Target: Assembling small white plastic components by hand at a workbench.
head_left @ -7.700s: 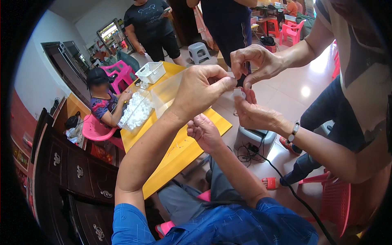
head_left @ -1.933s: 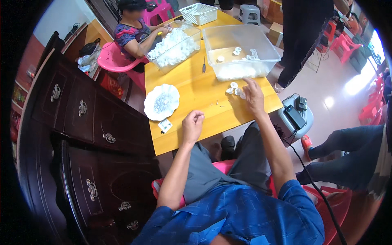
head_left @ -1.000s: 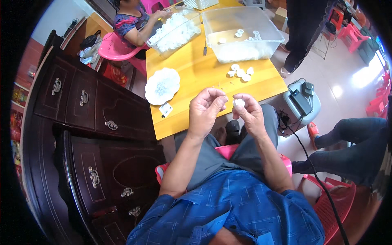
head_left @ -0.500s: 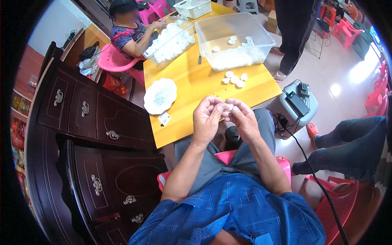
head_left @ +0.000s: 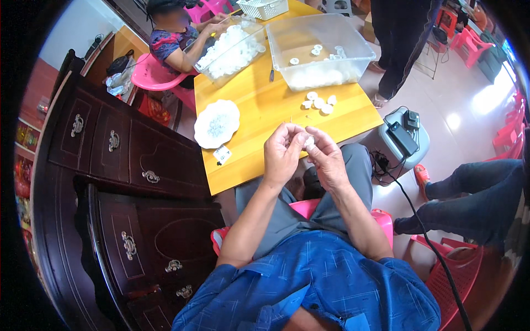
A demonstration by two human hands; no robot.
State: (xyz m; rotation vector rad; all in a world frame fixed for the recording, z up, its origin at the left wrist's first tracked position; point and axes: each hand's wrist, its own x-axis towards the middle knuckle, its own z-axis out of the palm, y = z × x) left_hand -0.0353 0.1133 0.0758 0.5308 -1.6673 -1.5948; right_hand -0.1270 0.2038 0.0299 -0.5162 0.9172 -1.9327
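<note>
Both my hands meet just off the table's near edge, above my lap. Between their fingertips is a small round white plastic part [head_left: 309,142], partly covered by the fingers. My left hand [head_left: 281,157] pinches it from the left with thumb and forefinger; my right hand [head_left: 329,160] has closed fingers on its other side. Beyond them, several similar white round parts [head_left: 319,102] lie loose in a cluster on the yellow table [head_left: 259,154]. To the left sits a white scalloped plate [head_left: 202,134] holding many tiny pale pieces I cannot make out.
A clear plastic bin [head_left: 364,55] with white parts stands at the far right of the table. Another clear box [head_left: 221,80], heaped with white pieces, is beside a seated person [head_left: 171,47]. Dark wooden cabinets [head_left: 83,138] line the left. A black cable [head_left: 414,212] crosses at right.
My hands have shifted slightly, and the white part now shows more between the fingertips. Across the table, the seated person's hands have moved a little.
</note>
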